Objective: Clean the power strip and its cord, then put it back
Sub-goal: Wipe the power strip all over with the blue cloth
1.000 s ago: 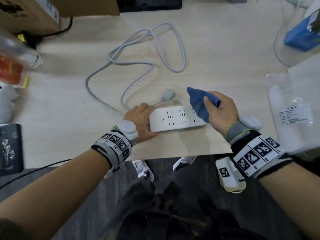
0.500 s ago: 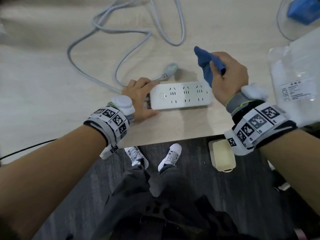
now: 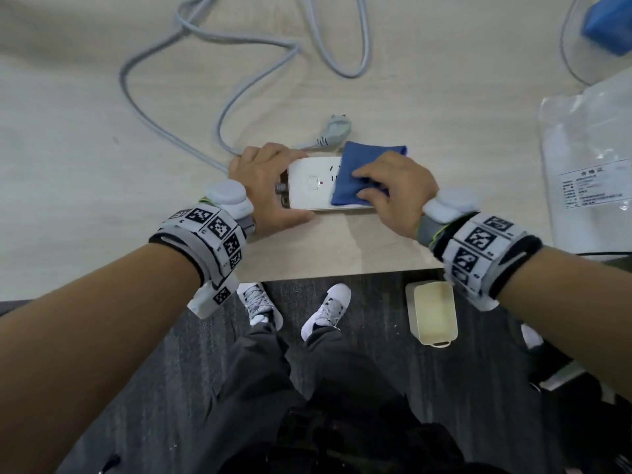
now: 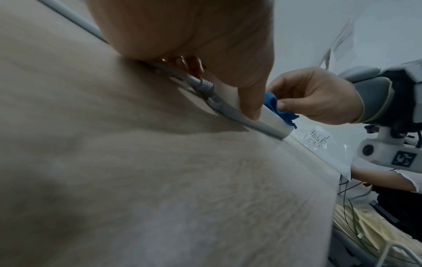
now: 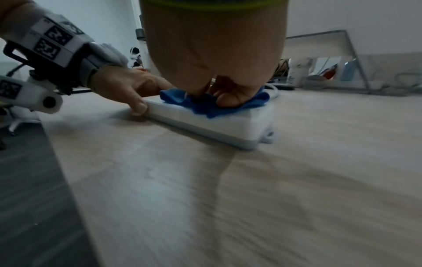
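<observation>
Only unreadable label print shows; left hand (image 3: 265, 186) grips power strip (image 3: 307, 186), right hand (image 3: 398, 189) clutches cloth (image 3: 352, 172).

white power strip (image 3: 309, 186) flat on table edge, grey cord (image 3: 219, 39) looped behind

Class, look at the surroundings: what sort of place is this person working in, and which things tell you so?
Probably an office or workshop: a pale wood-look desk, grey carpet-like flooring beneath it, and a labelled plastic bag lying beside the work.

Office-like room: pale wood-grain desk (image 3: 102, 165), grey carpet floor (image 3: 376, 302), cardboard-free cables (image 4: 349, 195) beside desk.
</observation>
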A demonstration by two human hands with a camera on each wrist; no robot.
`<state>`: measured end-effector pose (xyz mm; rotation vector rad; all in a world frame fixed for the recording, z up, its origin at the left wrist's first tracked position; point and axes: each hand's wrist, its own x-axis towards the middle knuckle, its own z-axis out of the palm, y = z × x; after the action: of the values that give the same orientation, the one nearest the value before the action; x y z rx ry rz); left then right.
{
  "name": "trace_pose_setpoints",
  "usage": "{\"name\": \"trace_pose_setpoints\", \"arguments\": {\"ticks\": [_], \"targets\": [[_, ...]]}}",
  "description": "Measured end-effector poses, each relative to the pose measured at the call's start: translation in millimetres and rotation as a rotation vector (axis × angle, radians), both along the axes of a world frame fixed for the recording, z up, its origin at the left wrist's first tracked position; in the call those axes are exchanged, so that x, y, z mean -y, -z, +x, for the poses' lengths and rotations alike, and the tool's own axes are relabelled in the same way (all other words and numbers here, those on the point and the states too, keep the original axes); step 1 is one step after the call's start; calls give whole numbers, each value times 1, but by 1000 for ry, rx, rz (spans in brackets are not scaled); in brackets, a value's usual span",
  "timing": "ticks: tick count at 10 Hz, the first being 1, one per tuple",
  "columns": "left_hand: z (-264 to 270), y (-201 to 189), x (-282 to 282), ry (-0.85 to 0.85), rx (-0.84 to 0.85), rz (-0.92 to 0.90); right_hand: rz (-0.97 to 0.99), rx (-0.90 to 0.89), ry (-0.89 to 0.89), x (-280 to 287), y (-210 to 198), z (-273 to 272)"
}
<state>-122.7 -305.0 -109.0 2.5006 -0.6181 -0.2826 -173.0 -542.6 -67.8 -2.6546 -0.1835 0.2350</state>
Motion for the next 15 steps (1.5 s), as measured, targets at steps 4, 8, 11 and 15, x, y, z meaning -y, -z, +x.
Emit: {"name": "trace_pose_setpoints", "arguments": {"ticks": [4,8,11,15], "targets": [[2,-5,0,0,-36,45,-8,20,29,-7,-1,9],[-2,1,7,-78,49,-41,200,-29,-63,-81,16,-1],[3,-9,-2,16,-75,47,22,-6,229,35,-4,-4],[-6,-1,6,-83,61,-127,62,-31,-72,-65,10,19]]}}
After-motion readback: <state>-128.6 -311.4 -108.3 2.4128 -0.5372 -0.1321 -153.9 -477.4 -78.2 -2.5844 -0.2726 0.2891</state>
